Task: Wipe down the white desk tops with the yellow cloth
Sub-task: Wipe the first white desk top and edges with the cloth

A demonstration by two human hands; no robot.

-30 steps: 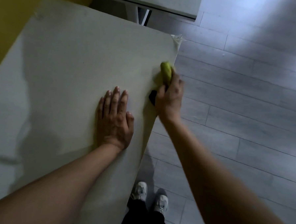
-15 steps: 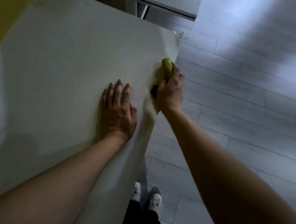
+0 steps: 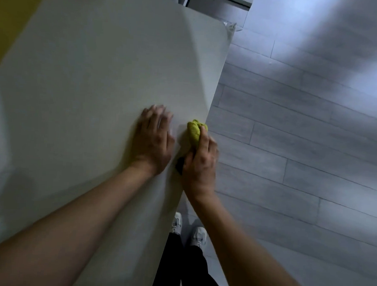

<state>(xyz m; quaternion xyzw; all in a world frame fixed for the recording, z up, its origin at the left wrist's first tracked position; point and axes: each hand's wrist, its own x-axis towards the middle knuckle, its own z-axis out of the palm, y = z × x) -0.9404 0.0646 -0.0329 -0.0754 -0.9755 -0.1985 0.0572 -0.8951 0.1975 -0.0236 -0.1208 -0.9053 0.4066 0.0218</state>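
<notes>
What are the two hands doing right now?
Left hand: open, flat on the desk, holding nothing.
Right hand: closed around the cloth at the desk's edge.

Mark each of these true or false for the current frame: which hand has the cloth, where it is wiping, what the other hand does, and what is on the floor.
1. The right hand grips the yellow cloth. True.
2. The cloth is at the middle of the white desk top. False: it is at the desk's right edge.
3. The left hand rests flat on the desk. True.
4. The left hand holds a second cloth. False: it holds nothing.
5. The floor is red carpet. False: it is grey planks.
</notes>
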